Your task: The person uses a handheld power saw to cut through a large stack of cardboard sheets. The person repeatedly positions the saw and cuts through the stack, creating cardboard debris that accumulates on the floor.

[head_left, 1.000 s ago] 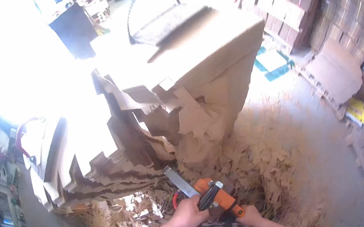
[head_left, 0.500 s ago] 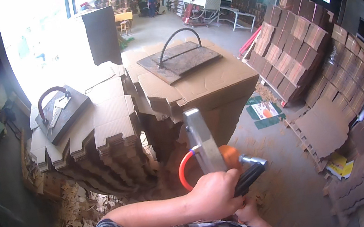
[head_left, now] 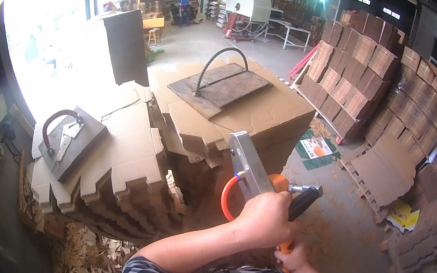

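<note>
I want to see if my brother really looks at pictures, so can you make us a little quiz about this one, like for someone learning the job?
1. Pick one. What colour is the curved hose on the tool?
A) Purple
B) Orange-red
C) White

2. True or false? The left hand and the right hand both grip the tool.

3. Fill in the gap. The left cardboard stack and the right cardboard stack each carry a dark slab with a curved ____ on top.

Key: 1. B. 2. True. 3. handle.
</note>
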Available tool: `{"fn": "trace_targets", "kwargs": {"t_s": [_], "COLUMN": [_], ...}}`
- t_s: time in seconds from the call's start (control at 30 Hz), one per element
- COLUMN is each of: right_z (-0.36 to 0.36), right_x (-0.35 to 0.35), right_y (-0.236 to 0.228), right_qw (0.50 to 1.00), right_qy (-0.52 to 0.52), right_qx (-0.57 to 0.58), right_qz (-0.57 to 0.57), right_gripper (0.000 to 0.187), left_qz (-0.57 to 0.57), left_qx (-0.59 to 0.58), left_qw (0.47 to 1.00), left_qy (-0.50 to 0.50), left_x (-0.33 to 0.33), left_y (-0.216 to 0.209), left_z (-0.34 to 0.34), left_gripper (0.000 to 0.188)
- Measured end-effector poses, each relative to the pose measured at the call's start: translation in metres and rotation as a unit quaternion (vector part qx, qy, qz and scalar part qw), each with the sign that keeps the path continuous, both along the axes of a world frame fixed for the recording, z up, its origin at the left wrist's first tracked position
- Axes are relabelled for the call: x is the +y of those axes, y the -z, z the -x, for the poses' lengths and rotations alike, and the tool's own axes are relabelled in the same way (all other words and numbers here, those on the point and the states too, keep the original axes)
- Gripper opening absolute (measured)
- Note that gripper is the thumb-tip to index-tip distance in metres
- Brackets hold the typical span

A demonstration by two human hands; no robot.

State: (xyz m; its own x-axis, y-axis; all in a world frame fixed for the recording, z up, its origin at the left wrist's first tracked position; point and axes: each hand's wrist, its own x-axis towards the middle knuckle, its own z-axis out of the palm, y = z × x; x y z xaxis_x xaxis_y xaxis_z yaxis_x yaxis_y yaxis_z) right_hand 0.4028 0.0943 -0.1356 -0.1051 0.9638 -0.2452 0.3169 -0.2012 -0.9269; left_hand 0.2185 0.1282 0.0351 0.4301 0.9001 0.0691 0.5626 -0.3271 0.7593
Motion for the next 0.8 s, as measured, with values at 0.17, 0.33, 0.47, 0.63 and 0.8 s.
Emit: {"fn": "trace_targets", "kwargs": {"t_s": [0.17, 0.33, 0.47, 0.63, 0.8], "right_z": [-0.014, -0.005, -0.002, -0.007, -0.014], "right_x": [-0.002, -0.002, -0.007, -0.014, -0.018], "right_y": [0.033, 0.007, -0.018, -0.019, -0.017], "right_qw": [0.996, 1.000, 0.999, 0.999, 0.999], "right_qy": [-0.036, -0.003, 0.022, 0.015, 0.027], "right_qx": [-0.048, 0.001, -0.008, -0.036, -0.027], "right_qz": [-0.065, -0.009, 0.039, 0.027, 0.007], "right_gripper": [0.022, 0.017, 0.012, 0.011, 0.011], "left_qz": [-0.002, -0.015, -0.013, 0.016, 0.012], "left_qx": [0.011, 0.003, -0.052, -0.070, -0.081], "left_qw": [0.999, 0.999, 0.999, 0.997, 0.996], "left_qy": [0.048, 0.034, 0.003, 0.031, 0.033], "left_x": [-0.004, -0.005, 0.006, 0.003, -0.001], "left_y": [-0.002, -0.008, -0.003, -0.005, -0.008], "left_z": [-0.001, 0.003, 0.008, 0.009, 0.008], "left_gripper": [0.037, 0.037, 0.034, 0.032, 0.033]}}
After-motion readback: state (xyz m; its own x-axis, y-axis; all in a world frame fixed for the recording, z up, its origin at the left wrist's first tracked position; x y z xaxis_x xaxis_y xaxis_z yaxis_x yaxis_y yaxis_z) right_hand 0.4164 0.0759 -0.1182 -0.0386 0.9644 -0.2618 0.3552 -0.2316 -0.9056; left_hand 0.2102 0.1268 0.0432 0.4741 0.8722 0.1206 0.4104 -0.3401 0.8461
